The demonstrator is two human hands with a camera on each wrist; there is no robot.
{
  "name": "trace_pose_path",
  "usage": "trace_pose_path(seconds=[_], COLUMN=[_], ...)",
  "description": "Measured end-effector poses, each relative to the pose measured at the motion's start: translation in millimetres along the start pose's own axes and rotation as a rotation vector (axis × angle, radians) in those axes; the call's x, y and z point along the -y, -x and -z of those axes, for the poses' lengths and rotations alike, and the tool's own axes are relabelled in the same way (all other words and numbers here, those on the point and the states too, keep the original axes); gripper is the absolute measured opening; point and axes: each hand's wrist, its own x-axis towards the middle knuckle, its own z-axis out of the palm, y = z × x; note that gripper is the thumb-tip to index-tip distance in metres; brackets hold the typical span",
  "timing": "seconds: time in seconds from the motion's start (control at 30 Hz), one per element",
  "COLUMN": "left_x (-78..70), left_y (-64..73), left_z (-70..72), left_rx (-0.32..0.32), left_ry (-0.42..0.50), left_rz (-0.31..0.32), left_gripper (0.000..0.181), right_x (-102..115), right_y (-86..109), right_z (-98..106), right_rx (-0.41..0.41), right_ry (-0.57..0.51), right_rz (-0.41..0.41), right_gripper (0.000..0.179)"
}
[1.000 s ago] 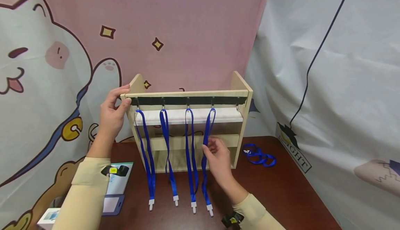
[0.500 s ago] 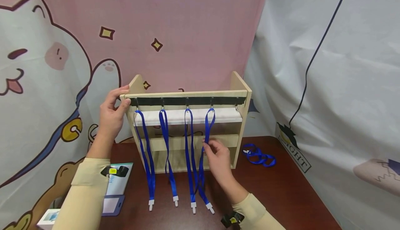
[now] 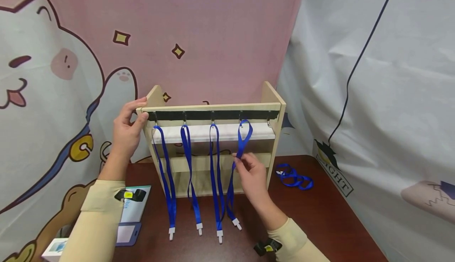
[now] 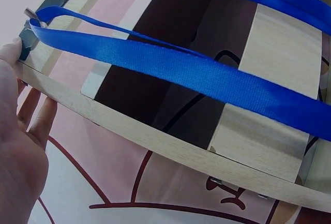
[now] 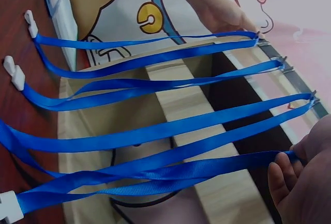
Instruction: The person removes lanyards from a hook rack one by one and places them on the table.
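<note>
My right hand (image 3: pixel 252 175) pinches the doubled strap of a blue lanyard (image 3: pixel 240 149) between thumb and fingers. The top loop of this lanyard stands in front of the fourth hook, rising slightly above it and leaning right; its white clip dangles below. With thumb in front and fingers behind, my left hand (image 3: pixel 127 129) grips the upper left corner of a wooden rack (image 3: pixel 217 106). Other blue lanyards (image 3: pixel 219 175) hang from the three hooks to the left, as the right wrist view also shows. The rightmost hook (image 3: pixel 269 123) is bare.
A loose blue lanyard (image 3: pixel 290 184) lies coiled on the dark red table (image 3: pixel 330 222), right of the rack. Left of it are a blue card holder (image 3: pixel 129 234), a pale flat packet (image 3: pixel 136 208) and a white box (image 3: pixel 55 250). Printed curtains surround the table.
My right hand has slid up the fourth lanyard and raised it, so its loop has shifted up and right at the hook and its clip sits higher. The left hand stays put.
</note>
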Motion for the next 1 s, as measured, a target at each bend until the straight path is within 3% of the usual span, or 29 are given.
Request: trace_pose_path(seconds=[0.4, 0.73, 1.0], left_x=[-1.6, -2.9, -2.1], left_y=[1.1, 1.7, 0.7], left_z=[0.4, -0.2, 0.4], left_rx=[-0.001, 0.004, 0.002], left_ry=[-0.001, -0.026, -0.012], left_rz=[0.009, 0.014, 0.006], left_gripper=[0.032, 0.033, 0.032], right_x=[36.1, 61.6, 76.8], right_y=[-13.8, -29.3, -30.5], right_z=[13.4, 24.6, 34.1], right_rx=[0.003, -0.039, -0.021], right_ry=[0.01, 0.025, 0.026], right_rz=[0.116, 0.28, 0.313], right_gripper=[0.006, 0.002, 0.004])
